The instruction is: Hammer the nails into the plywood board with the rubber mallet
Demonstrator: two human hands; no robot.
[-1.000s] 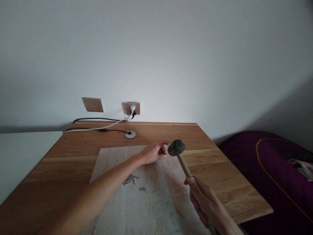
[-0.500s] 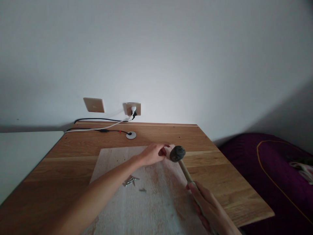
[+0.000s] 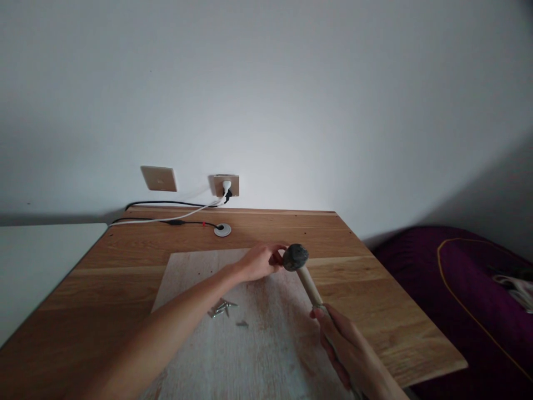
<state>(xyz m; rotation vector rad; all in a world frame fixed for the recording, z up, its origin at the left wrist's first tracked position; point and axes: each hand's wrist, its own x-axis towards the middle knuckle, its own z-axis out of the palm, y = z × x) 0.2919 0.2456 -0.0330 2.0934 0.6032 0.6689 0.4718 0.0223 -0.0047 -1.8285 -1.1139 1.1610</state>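
My right hand [image 3: 343,341] is wrapped round the wooden handle of a mallet [image 3: 295,258] with a dark head. That head hangs close beside the fingertips of my left hand [image 3: 260,262], above the far right corner of a pale, worn wooden board [image 3: 245,361]. The left fingers are closed in a pinch; whatever they hold is hidden by the fingers and the mallet head. On the board, near my left forearm, lies a small heap of silvery nails or screws [image 3: 223,308], with a small grey piece [image 3: 242,324] beside it.
The board rests on a wooden table [image 3: 400,311] against a white wall. Black and white cables [image 3: 183,216] run from a wall socket [image 3: 233,186] along the back. A white panel [image 3: 45,255] stands at left; purple fabric [image 3: 416,261] lies beyond the right edge.
The mallet has moved a little left, its head now nearer my left fingertips, and my right hand has shifted with it. My left hand stays in nearly the same place.
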